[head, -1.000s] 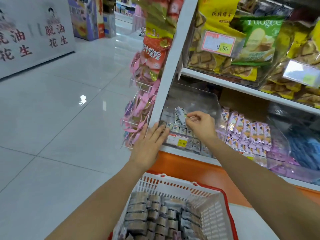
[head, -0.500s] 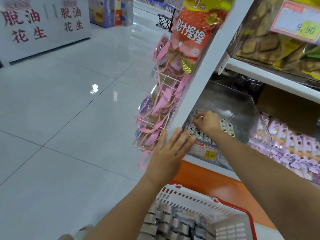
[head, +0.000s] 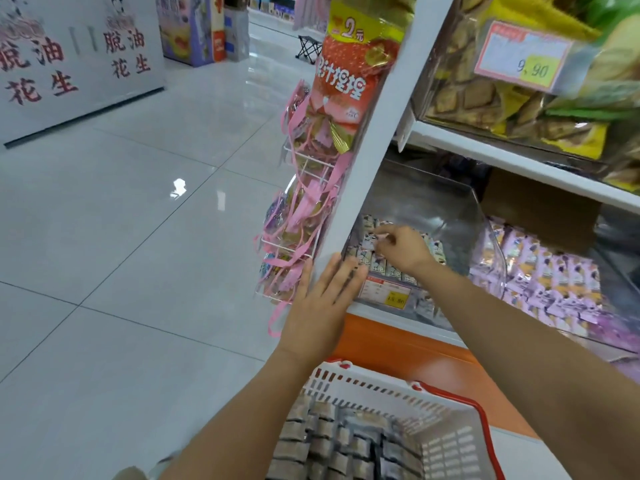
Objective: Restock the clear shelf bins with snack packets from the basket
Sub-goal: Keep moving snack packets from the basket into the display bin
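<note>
Right hand (head: pixel 401 249) in glossy clear bin (head: pixel 436 202) — left hand (head: pixel 325 299) flat

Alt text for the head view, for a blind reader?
The right hand reaches into a clear shelf bin, fingers curled at the snack packets; the left hand lies flat against its front. A basket of packets sits below.

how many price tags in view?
2. Upper price tag at top right, above the white shelf; lower price tag on the clear bin front, by the left hand. Others may be hidden.
</note>
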Available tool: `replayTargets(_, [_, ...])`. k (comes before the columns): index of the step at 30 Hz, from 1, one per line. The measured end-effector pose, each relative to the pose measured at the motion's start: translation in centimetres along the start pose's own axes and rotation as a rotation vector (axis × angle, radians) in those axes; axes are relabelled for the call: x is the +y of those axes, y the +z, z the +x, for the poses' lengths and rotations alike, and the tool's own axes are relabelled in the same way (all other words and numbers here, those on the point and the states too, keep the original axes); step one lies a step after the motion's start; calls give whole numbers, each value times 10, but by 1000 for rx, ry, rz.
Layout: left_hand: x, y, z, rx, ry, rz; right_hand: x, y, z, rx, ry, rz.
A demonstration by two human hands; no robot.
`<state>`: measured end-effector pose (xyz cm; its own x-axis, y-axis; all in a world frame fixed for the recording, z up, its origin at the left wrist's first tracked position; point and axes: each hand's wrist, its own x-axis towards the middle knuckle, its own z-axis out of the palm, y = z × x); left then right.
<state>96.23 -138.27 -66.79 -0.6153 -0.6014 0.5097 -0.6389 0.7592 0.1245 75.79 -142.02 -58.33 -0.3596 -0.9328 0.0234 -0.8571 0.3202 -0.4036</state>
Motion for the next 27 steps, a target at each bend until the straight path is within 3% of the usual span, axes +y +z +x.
replayTargets(14, [24,-39,-4,-214,-58,71,14,-20,-154,223,-294,357])
replayTargets(21, [45,-16,-42,-224,81,23,69,55,-203,17,-167,273])
replayTargets(27, [45,22,-76,-668,99,129,119,118,-230,-255,73,122])
